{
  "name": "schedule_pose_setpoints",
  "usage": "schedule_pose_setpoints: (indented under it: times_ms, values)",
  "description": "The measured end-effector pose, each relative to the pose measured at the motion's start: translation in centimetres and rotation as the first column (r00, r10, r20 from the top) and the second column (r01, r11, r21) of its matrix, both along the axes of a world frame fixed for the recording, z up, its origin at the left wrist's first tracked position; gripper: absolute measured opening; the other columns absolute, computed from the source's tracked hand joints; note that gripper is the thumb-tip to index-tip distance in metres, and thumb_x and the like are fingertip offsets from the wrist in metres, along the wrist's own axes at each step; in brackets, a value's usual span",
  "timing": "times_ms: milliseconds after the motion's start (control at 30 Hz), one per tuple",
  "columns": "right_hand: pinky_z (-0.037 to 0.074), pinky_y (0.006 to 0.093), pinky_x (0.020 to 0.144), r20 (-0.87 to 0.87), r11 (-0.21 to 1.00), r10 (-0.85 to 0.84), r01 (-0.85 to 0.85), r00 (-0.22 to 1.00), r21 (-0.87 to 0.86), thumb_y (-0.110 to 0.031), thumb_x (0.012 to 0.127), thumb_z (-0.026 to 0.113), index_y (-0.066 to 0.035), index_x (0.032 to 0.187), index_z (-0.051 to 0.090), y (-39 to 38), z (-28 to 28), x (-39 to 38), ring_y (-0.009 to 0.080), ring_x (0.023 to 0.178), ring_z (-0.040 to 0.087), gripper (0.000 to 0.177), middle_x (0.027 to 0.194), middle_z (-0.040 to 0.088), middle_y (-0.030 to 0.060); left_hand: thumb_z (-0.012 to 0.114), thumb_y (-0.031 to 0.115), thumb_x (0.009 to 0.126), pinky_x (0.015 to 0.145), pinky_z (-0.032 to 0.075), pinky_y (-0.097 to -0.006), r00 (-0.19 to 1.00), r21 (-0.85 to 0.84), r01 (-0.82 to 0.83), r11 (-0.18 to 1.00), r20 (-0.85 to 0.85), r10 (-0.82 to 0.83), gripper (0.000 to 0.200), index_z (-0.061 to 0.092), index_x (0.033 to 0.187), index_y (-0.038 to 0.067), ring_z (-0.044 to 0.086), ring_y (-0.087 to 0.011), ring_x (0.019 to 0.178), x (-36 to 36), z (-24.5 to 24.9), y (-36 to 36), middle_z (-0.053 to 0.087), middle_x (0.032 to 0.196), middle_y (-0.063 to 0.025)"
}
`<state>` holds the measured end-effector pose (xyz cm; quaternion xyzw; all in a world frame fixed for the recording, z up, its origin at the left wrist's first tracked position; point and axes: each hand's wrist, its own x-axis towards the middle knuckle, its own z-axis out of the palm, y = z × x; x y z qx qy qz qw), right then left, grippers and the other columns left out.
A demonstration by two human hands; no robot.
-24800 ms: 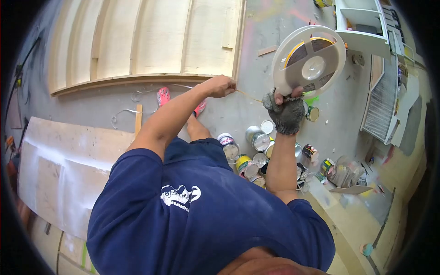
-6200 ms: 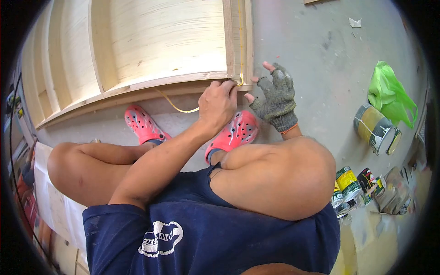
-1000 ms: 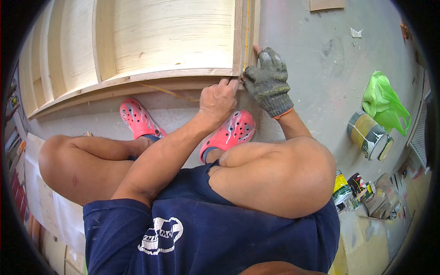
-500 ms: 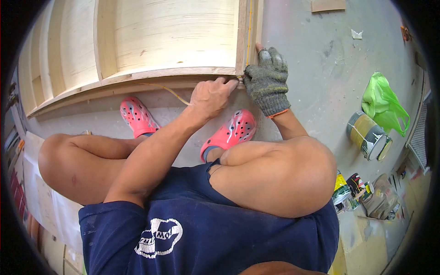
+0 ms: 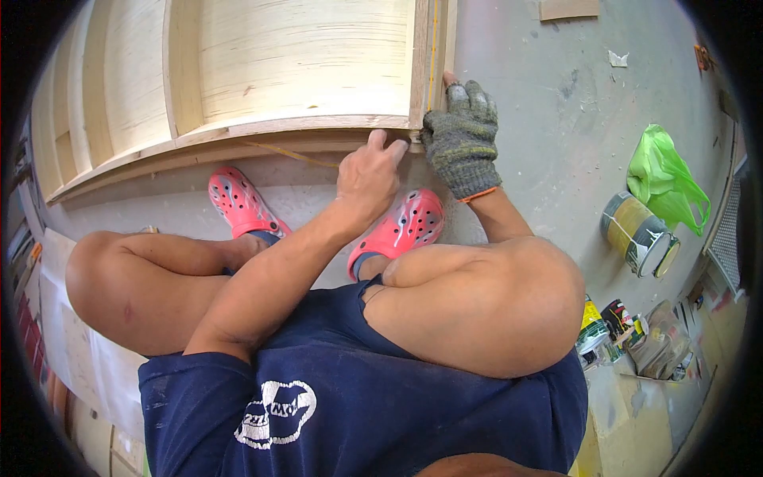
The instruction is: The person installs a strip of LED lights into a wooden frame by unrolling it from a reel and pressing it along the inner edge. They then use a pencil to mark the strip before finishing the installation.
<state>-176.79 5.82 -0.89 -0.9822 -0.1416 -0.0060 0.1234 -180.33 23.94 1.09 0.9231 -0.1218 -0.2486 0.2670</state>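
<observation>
A light wooden frame with a plywood panel (image 5: 302, 63) fills the upper left. A yellow cord (image 5: 432, 63) runs along its right side, and another stretch passes below the front edge to my left hand. My bare left hand (image 5: 367, 176) is just below the front corner, fingers bent around the cord, two knuckles near the wood. My right hand (image 5: 463, 143), in a grey knit glove with bare fingertips, grips the right side of the wooden frame at the corner. Its inner fingers are partly hidden.
Pink clogs (image 5: 409, 222) are on my feet under the frame's edge. To the right lie a green plastic bag (image 5: 666, 179) and a paint can (image 5: 632, 230). Several smaller cans (image 5: 592, 330) stand beside my knee. A cardboard piece (image 5: 568, 9) lies on the grey floor.
My left hand has drawn back slightly from the corner, and its fingers have turned upward. The lower stretch of cord looks straighter. My right hand has hardly moved.
</observation>
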Motion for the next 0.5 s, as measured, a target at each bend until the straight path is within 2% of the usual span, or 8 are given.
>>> schedule_pose_setpoints:
  times_ms: [67, 100, 133, 167, 267, 367, 500]
  values:
    - [0.037, 0.0551, 0.1, -0.024, 0.996, 0.03, -0.028, 0.999, 0.084, -0.021, 0.063, 0.079, -0.012, 0.083, 0.076, -0.2, 0.1, 0.1, 0.0428, 0.12, 0.048, 0.022, 0.145, 0.05, 0.0221, 0.055, 0.007, 0.085, 0.078, 0.051, -0.0507, 0.999, -0.023, 0.0, 1.0, 0.036, 0.001, 0.026, 0.066, 0.109, 0.008, 0.064, -0.0369, 0.092, -0.2, -0.3, 0.3, 0.059, 0.103, -0.0163]
    - [0.037, 0.0551, 0.1, -0.024, 0.996, 0.031, -0.029, 0.999, 0.086, -0.021, 0.063, 0.079, -0.012, 0.083, 0.076, -0.2, 0.0, 0.1, 0.0428, 0.12, 0.048, 0.022, 0.145, 0.05, 0.0221, 0.058, 0.007, 0.083, 0.076, 0.051, -0.048, 0.984, -0.036, 0.033, 0.999, 0.174, -0.026, 0.028, 0.067, 0.109, 0.011, 0.062, -0.0347, 0.09, -0.2, -0.5, 0.5, 0.058, 0.1, -0.0136]
    - [0.034, 0.0572, 0.105, -0.037, 0.995, 0.051, -0.047, 0.998, 0.091, -0.021, 0.069, 0.074, -0.012, 0.085, 0.075, -0.3, -0.3, 0.0, 0.0437, 0.123, 0.047, 0.018, 0.147, 0.048, 0.0227, 0.061, 0.007, 0.081, 0.075, 0.051, -0.0454, 0.949, -0.045, 0.067, 0.997, 0.31, -0.05, 0.03, 0.068, 0.109, 0.014, 0.06, -0.0324, 0.087, -0.2, -0.7, 0.7, 0.057, 0.097, -0.0109]
    - [0.031, 0.0593, 0.109, -0.05, 0.993, 0.07, -0.065, 0.996, 0.095, -0.022, 0.075, 0.07, -0.012, 0.086, 0.075, -0.3, -0.4, 0.0, 0.0446, 0.126, 0.045, 0.016, 0.15, 0.046, 0.0234, 0.061, 0.007, 0.081, 0.075, 0.051, -0.0454, 0.949, -0.043, 0.066, 0.997, 0.312, -0.049, 0.03, 0.068, 0.109, 0.014, 0.06, -0.0324, 0.087, -0.1, -0.6, 0.8, 0.057, 0.097, -0.0109]
    - [0.028, 0.061, 0.112, -0.054, 0.995, 0.077, -0.074, 0.996, 0.061, -0.024, 0.08, 0.068, -0.014, 0.092, 0.076, -0.3, -0.8, -0.1, 0.0468, 0.13, 0.043, 0.018, 0.153, 0.042, 0.023, 0.061, 0.007, 0.078, 0.078, 0.048, -0.0409, 0.926, -0.045, 0.12, 0.992, 0.365, -0.096, 0.034, 0.069, 0.11, 0.014, 0.056, -0.0285, 0.091, 0.0, -0.4, 1.3, 0.057, 0.098, -0.009]
    - [0.025, 0.0631, 0.114, -0.073, 0.998, 0.069, -0.068, 0.995, 0.014, -0.025, 0.085, 0.064, -0.013, 0.097, 0.075, -0.2, -1.5, -0.2, 0.0484, 0.132, 0.041, 0.02, 0.156, 0.039, 0.022, 0.058, 0.01, 0.083, 0.079, 0.046, -0.0399, 0.931, -0.048, 0.157, 0.986, 0.342, -0.131, 0.023, 0.068, 0.103, 0.012, 0.057, -0.0262, 0.09, 0.1, -0.5, 1.8, 0.058, 0.101, -0.0088]
    - [0.022, 0.0651, 0.114, -0.125, 0.998, 0.057, -0.06, 0.99, -0.026, -0.024, 0.088, 0.061, -0.013, 0.099, 0.075, -0.1, -1.2, -0.1, 0.0486, 0.133, 0.04, 0.021, 0.158, 0.036, 0.0206, 0.059, 0.012, 0.082, 0.077, 0.045, -0.0394, 0.906, 0.056, 0.194, 0.979, 0.372, -0.201, 0.021, 0.068, 0.101, 0.012, 0.057, -0.0254, 0.089, 0.2, -0.9, 2.3, 0.058, 0.102, -0.0086]
